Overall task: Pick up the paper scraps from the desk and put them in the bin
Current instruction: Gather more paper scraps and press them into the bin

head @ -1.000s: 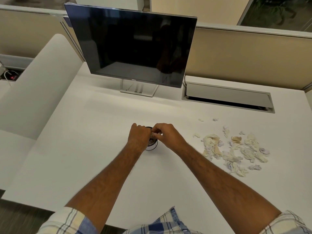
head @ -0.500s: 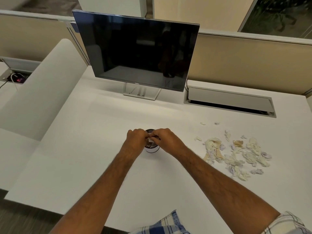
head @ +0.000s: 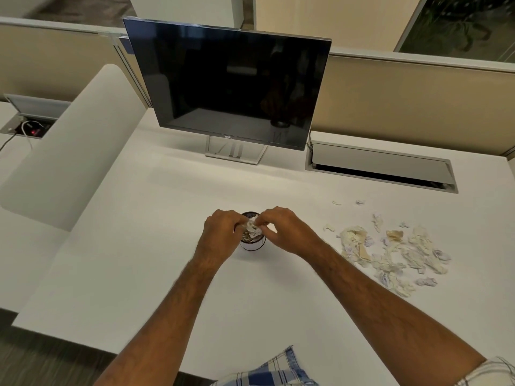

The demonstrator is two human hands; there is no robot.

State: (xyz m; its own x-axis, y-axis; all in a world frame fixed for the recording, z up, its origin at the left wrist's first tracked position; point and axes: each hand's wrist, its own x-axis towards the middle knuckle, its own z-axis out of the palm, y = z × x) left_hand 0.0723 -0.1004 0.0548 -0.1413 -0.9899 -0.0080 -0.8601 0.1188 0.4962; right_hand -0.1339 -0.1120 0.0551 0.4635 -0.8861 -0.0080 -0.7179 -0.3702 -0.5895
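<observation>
A small round bin (head: 253, 245) with a dark mesh wall stands mid-desk, and crumpled paper (head: 254, 231) fills its mouth. My left hand (head: 221, 232) and my right hand (head: 281, 229) meet right over the bin, fingertips curled onto that white crumpled paper at the rim. A heap of cream and pale purple paper scraps (head: 390, 249) lies on the desk to the right of the bin. Two tiny scraps (head: 348, 202) sit apart behind the heap.
A dark monitor (head: 231, 84) on a stand rises behind the bin. A grey cable hatch (head: 381, 165) is sunk into the white desk (head: 139, 246) at back right. Beige partitions (head: 412, 101) close the back. A second cable box with wires (head: 28, 126) lies far left.
Both hands stay over the bin, and white crumpled paper now shows between the fingertips at the bin's mouth. The camera has tilted down a little.
</observation>
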